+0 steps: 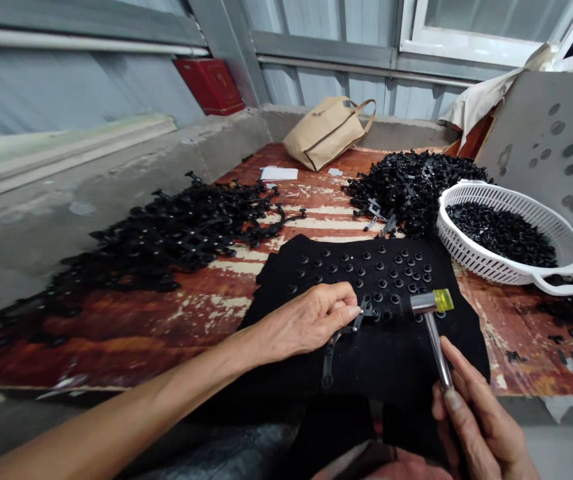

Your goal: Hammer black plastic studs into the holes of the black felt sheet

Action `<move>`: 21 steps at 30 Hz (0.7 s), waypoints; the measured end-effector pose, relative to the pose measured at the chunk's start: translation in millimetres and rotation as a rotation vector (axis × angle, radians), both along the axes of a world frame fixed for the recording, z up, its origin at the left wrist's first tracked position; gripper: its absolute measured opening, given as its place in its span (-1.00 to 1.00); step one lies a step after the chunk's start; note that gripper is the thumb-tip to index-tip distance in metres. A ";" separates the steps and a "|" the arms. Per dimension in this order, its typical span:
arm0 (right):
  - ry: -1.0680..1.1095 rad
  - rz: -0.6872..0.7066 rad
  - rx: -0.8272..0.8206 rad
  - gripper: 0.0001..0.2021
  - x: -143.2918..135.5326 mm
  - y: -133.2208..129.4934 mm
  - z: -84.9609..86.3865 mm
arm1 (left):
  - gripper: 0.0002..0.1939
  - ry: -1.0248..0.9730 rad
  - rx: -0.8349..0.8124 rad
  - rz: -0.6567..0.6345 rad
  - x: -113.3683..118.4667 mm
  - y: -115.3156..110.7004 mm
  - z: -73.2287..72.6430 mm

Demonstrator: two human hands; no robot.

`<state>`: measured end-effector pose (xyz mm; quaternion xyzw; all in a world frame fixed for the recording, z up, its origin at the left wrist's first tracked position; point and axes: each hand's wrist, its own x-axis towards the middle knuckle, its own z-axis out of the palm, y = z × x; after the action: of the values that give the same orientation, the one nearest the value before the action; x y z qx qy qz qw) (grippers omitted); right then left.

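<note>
My left hand (pixel 316 317) is closed in a pinch over the black mat (pixel 381 370), holding a dark linked part (pixel 327 367) that hangs below the fingers. One end of that part lies by the small round black pieces (pixel 360 272) spread in rows on the mat. At the mat's right side, my right hand (pixel 476 413) is wrapped round the metal handle of a small hammer (pixel 424 305). The hammer's head has a yellow-green face pointing right and is above the mat, to the right of my left hand.
A long pile of black linked parts (pixel 191 223) lies at the left. Another heap (pixel 411 187) is at the back right, beside a white basket (pixel 511 263) of small black pieces. A beige bag (pixel 324 133) and white paper (pixel 279 174) lie at the back.
</note>
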<state>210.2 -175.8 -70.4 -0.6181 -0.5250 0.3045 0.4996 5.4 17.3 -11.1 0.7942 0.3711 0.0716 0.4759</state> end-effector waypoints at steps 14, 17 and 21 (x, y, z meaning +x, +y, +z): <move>-0.159 -0.002 0.059 -0.55 -4.4 5.3 4.2 | -0.69 0.063 0.016 -0.007 4.8 2.5 8.8; -0.281 0.027 0.157 -0.50 -5.8 11.5 15.8 | -0.69 0.088 -0.039 -0.002 6.3 2.8 12.2; -0.465 0.124 0.265 -0.37 -3.9 26.4 35.0 | -0.67 0.060 -0.161 0.042 7.8 2.8 14.9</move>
<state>206.3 -149.4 -35.4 -0.5673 -0.6978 0.1130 0.4224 13.2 20.1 3.8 0.7472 0.4061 0.0275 0.5253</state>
